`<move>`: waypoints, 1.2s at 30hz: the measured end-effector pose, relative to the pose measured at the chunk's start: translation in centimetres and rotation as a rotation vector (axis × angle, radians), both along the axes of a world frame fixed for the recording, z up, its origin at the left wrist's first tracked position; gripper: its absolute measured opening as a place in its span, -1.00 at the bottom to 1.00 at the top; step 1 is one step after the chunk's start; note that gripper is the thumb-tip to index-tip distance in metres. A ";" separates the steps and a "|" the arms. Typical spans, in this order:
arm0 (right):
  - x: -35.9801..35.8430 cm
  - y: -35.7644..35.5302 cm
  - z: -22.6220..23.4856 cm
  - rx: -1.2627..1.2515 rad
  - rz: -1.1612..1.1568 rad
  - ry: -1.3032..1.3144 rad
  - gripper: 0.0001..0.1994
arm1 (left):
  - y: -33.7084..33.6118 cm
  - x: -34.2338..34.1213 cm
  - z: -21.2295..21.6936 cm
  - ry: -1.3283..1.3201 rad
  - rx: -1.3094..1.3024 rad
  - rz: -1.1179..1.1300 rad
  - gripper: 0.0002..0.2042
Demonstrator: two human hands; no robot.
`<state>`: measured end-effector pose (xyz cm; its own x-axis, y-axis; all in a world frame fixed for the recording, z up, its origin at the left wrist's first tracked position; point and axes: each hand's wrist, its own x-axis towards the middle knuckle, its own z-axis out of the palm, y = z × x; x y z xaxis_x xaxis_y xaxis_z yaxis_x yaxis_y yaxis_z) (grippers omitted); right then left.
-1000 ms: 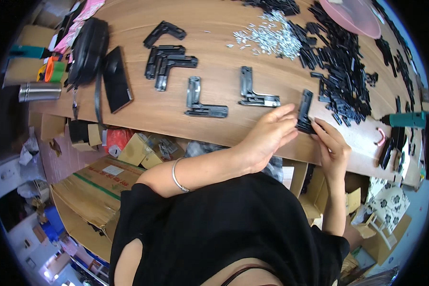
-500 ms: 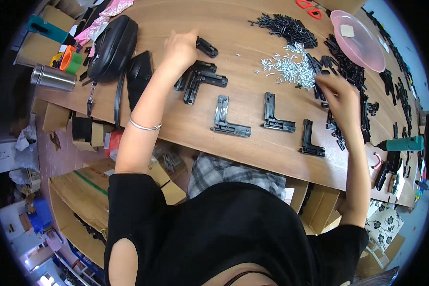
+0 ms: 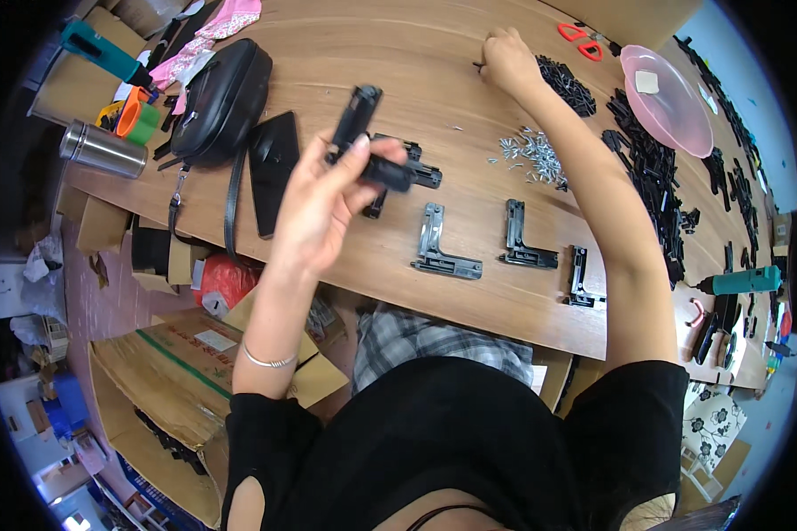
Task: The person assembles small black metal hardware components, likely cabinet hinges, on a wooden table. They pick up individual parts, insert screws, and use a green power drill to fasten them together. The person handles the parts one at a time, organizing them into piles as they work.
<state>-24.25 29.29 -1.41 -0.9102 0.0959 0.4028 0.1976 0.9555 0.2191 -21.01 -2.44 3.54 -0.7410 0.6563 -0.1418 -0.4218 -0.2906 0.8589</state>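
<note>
My left hand point(image 3: 323, 208) is raised above the wooden table point(image 3: 372, 53) and holds a black L-shaped plastic bracket point(image 3: 363, 142). My right hand point(image 3: 507, 60) reaches far across the table, fingers closed at the edge of a pile of small black parts point(image 3: 567, 84); what it pinches is too small to see. A heap of small silver screws point(image 3: 531, 155) lies below that arm. Three more black L-shaped brackets lie in a row near the front edge: one point(image 3: 443, 252), a second point(image 3: 524, 243), a third point(image 3: 583, 279).
A black bag point(image 3: 221, 97), a dark flat phone-like slab point(image 3: 270, 168), a steel flask point(image 3: 102, 150), tape rolls point(image 3: 137, 119) and a teal tool point(image 3: 102, 49) sit left. Right: pink bowl point(image 3: 669, 97), red scissors point(image 3: 576, 35), black parts point(image 3: 655, 177), a teal screwdriver point(image 3: 739, 281). Cardboard boxes point(image 3: 177, 372) stand below.
My left hand lifted a black bracket off the table toward me. My right hand moved from the black parts at the right to the far pile.
</note>
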 end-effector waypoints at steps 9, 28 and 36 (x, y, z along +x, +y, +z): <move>6.9 -4.3 5.0 -1.345 0.195 -0.105 -0.78 | -1.2 4.9 -1.4 -0.346 0.182 -0.059 -0.68; 27.5 -15.8 4.6 -0.932 0.138 0.486 -0.81 | 3.6 14.6 -1.9 -0.457 0.291 -0.379 -0.60; 28.0 -17.1 2.2 -1.113 0.170 0.715 -0.83 | 3.8 16.4 -0.4 -0.394 0.235 -0.381 -0.54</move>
